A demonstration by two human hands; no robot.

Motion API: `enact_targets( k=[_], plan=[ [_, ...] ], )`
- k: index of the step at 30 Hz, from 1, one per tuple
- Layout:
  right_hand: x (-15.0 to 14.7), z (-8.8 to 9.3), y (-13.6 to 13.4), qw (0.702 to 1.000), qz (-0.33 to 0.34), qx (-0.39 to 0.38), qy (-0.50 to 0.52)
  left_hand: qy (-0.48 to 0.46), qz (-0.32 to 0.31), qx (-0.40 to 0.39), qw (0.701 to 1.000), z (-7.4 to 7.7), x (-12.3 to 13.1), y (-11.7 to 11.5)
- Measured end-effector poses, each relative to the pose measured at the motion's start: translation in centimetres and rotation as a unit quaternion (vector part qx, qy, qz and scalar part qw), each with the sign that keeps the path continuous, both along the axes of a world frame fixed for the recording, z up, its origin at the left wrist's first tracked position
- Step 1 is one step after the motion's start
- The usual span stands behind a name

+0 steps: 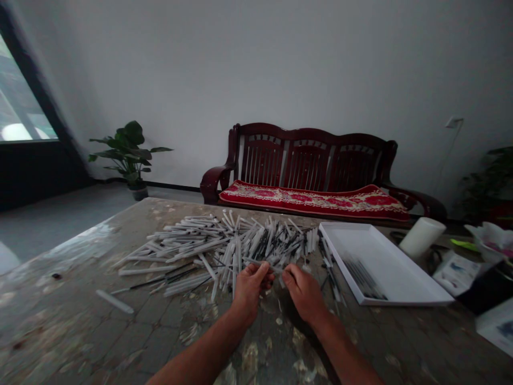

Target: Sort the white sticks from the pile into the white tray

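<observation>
Seemingly, the left fingers pinch a thin tube, the pile just beyond; the right fingers curl, grip unclear. Handling it likely calls for steadiness.

Left hand and right hand hung just below centre of frame, near each other, fingers bent; grip too small to tell. Pale sticks lay heaped at centre on table. White tray sat at right, dark rods inside. White roll was beside it. Bench stood behind, red cover on seat; plant stood upper left.
</observation>
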State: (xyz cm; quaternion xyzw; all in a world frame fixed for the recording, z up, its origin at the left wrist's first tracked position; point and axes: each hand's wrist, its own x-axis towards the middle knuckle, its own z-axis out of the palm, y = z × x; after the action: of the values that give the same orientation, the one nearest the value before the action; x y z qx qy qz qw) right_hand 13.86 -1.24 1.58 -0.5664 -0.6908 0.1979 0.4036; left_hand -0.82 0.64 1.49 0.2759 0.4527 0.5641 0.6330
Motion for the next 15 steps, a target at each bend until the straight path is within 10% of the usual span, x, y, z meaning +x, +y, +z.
enact_targets(
  k=[8,15],
  plan=[
    [-0.8,-0.7,0.1,0.972,0.045,-0.117,0.197,0.025,-0.031,0.035,0.999,-0.1,-0.1,0.5],
    [0.4,0.3,0.0,0.993,-0.090,0.062,0.039,0.339,-0.005,0.247,0.908,0.6,-1.9,0.1]
  ],
)
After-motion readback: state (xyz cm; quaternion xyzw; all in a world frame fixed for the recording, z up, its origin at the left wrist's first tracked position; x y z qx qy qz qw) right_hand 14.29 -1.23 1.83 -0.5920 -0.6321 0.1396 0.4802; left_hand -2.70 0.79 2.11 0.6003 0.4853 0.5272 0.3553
